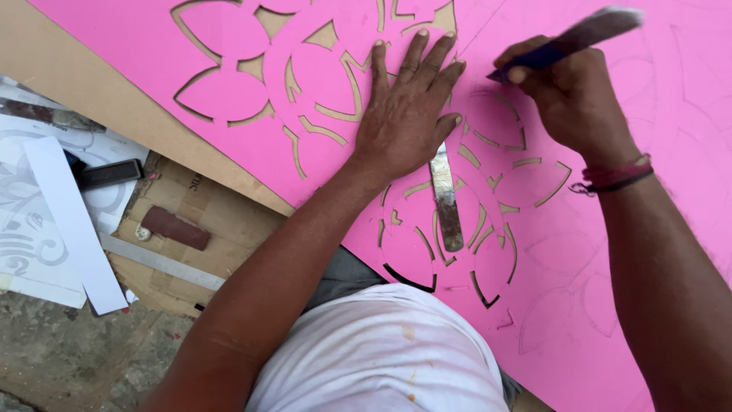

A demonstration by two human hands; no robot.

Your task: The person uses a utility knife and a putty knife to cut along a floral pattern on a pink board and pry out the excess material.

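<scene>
Head view looks straight down on a big pink sheet laid over a brown board, with a petal pattern already cut through much of its middle. The person's left hand lies flat on the sheet, fingers spread and released, palm pressing the cut pattern down near the sheet's upper middle. The right hand is clenched around a blue-handled cutting knife, its tip down on the pink surface just right of the left fingertips, where faint drawn petals are not yet cut. Handle and hand are a little blurred, so I cannot tell exactly where the blade meets the sheet.

A narrow worn metal blade lies loose on the sheet just below the left palm, across some of the cut bands. Off the sheet's lower left edge, on scrap cardboard, sit a steel ruler, a small reddish block, a dark tool and white paper patterns.

What worries me is how close the tip is to the spread fingers: a slip toward the left could nick them. The thin pink bridges between cuts look fragile too, and a hard pull or a shifting palm could tear one. The loose blade could also be knocked by the wrist.
</scene>
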